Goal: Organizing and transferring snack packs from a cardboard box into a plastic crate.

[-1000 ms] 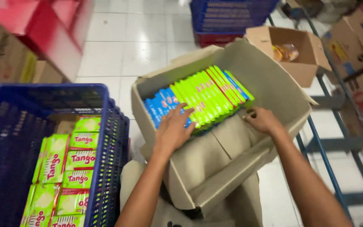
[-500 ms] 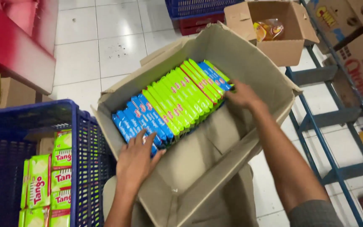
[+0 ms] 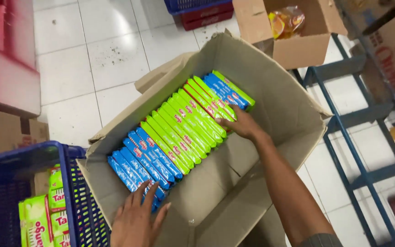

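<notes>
Cardboard formed the large open brown carton (image 3: 270, 91), which held a single row of flat green and blue snack packets (image 3: 179, 130) standing on edge along its far wall. The left hand (image 3: 136, 222) lay with fingers spread open on the blue packets at the near end. The right hand (image 3: 238, 123) pressed loosely curled fingers against the green packets, gripping nothing; a blue plastic crate (image 3: 69, 183) stood just beside the carton.

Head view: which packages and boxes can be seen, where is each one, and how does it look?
Blue packs: slim, at the row's near end, under the left hand.
Green packs: slim, mid-row, touched by the right hand.
Cardboard box: large, open, brown, holds the row.
Blue crate: left, holding flat green packs.
Small carton: behind, open, with an orange-yellow bag.
</notes>
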